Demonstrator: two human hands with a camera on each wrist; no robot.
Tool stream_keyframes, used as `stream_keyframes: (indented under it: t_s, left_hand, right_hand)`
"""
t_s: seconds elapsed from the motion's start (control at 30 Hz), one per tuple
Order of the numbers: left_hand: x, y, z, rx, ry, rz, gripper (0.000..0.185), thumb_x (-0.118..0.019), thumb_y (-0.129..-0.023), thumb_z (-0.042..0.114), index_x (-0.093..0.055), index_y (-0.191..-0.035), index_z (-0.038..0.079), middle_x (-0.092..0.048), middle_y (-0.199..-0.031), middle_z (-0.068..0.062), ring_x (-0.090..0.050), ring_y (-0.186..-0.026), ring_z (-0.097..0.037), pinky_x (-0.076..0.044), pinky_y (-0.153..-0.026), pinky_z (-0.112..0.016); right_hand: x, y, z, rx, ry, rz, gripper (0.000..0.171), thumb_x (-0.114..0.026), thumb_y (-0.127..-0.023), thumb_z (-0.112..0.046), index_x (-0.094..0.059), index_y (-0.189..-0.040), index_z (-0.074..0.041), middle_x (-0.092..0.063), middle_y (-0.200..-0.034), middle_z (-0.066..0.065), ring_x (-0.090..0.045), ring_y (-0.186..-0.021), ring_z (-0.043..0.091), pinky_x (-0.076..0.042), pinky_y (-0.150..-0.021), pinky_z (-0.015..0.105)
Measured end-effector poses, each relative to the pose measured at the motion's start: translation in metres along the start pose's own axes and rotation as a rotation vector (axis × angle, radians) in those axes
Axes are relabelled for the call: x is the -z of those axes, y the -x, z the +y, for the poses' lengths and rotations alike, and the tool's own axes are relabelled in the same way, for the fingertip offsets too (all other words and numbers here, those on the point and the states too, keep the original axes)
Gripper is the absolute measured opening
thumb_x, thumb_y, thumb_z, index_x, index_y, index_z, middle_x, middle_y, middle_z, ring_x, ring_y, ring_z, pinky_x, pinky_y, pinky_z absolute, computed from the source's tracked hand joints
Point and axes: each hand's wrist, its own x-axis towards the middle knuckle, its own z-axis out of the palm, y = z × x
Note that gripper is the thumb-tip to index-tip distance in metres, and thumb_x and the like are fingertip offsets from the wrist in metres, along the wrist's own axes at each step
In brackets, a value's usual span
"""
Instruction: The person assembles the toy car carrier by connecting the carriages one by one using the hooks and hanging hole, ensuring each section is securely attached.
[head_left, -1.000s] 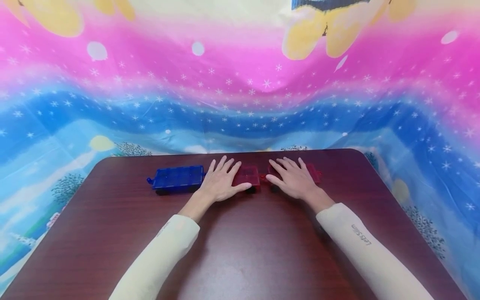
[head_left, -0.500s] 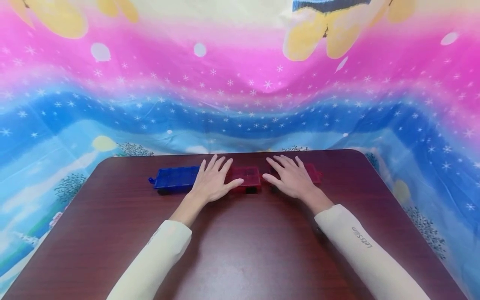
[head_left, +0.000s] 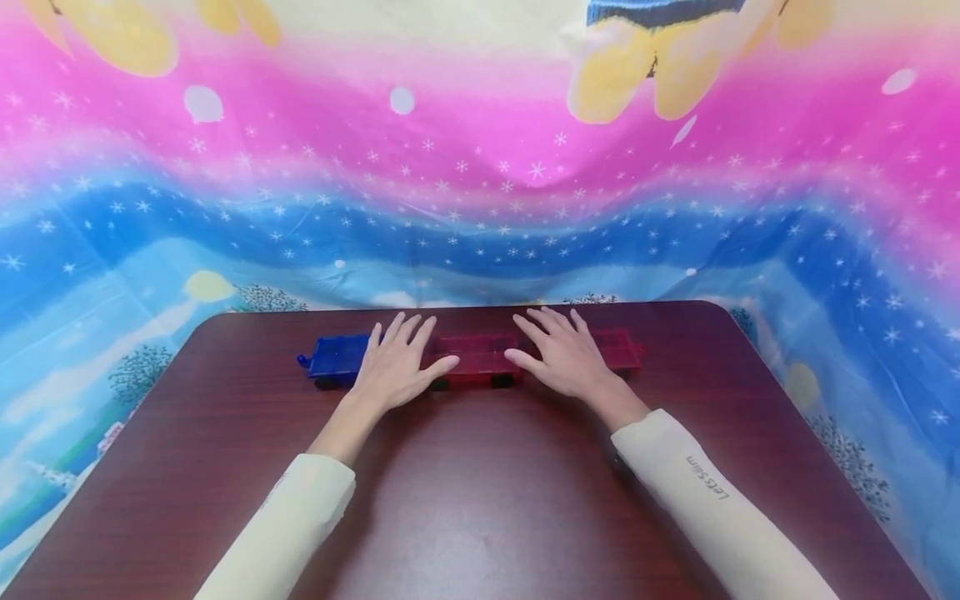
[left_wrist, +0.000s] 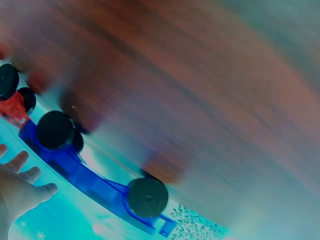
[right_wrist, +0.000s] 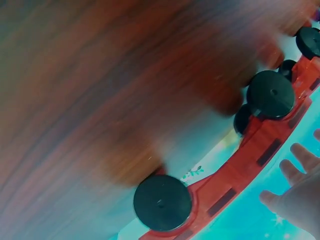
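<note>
In the head view, a blue toy train car [head_left: 333, 358], a red toy train car [head_left: 476, 354] and a second red car [head_left: 621, 348] stand in a row on black wheels. My left hand [head_left: 390, 367] is spread over the right end of the blue car. Over the left part of the far-right red car, my right hand [head_left: 558, 354] has its fingers straight, hiding where the red cars meet. Both wrist views show a gap between the visible fingers and the cars. In the left wrist view the blue car [left_wrist: 92, 182] meets red at its end.
The row stands near the back edge of a dark brown wooden table [head_left: 465, 483] with rounded corners. A patterned pink and blue cloth [head_left: 480, 192] hangs behind and beside it.
My left hand has moved left, from the middle red car's edge onto the blue car. My right hand has shifted slightly left, uncovering more of the far-right red car. Fingers remain straight.
</note>
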Motion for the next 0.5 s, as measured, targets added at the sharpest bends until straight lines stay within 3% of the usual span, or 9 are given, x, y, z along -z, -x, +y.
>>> stream_keyframes:
  t_s: [0.5]
  left_hand:
    - [0.011, 0.015, -0.028, 0.029, -0.011, 0.009, 0.092, -0.026, -0.079, 0.083, -0.024, -0.150, 0.024, -0.030, -0.152, -0.010, -0.015, -0.144, -0.033, -0.004, -0.114, -0.061]
  right_hand:
    - [-0.003, -0.009, -0.028, 0.020, -0.020, -0.022, 0.075, -0.029, -0.085, -0.075, -0.030, -0.147, -0.033, -0.033, -0.151, 0.001, -0.025, -0.142, 0.026, -0.009, -0.115, 0.058]
